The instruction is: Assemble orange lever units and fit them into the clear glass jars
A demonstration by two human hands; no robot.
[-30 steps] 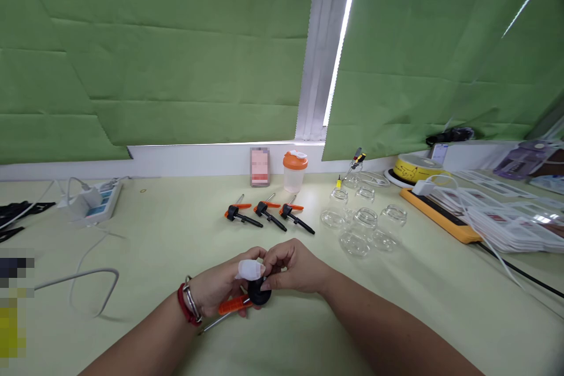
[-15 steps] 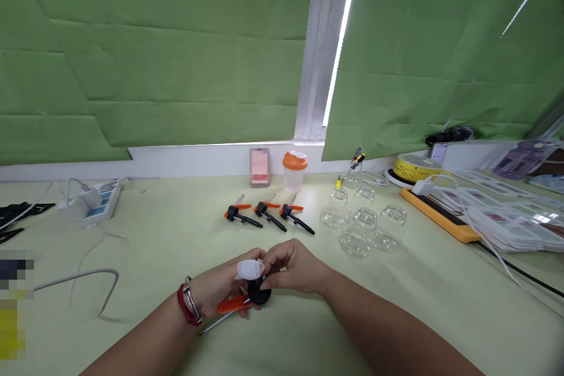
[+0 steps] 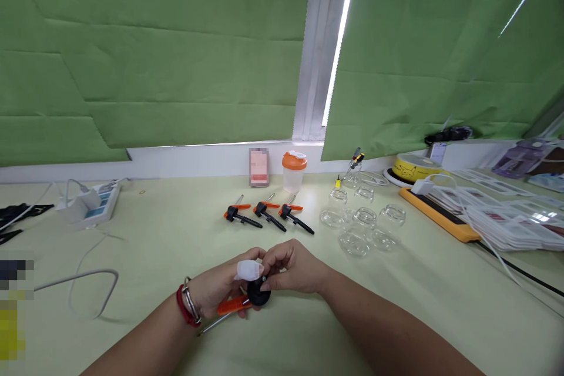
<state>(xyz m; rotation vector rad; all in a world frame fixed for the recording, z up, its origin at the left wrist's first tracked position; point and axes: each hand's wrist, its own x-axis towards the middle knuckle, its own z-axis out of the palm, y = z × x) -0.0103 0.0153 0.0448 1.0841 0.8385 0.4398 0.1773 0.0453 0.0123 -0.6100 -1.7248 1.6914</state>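
Note:
My left hand (image 3: 224,285), with a white wrap on one finger, is closed around a black and orange device (image 3: 258,292) near the table's front. The device's orange handle (image 3: 233,305) points left, and a thin metal rod (image 3: 215,324) sticks out below it. My right hand (image 3: 288,267) pinches at the top of the black round part; the fingertips meet there and hide any small piece between them. Beyond my hands, three similar black and orange devices (image 3: 269,215) lie in a row.
Several clear glass jars (image 3: 356,241) stand right of the devices. Behind are an orange-lidded cup (image 3: 294,171) and a pink-screened phone (image 3: 259,168). A power strip (image 3: 103,205) is at left; an orange-black bar (image 3: 440,215) and stacked sheets (image 3: 506,217) are at right.

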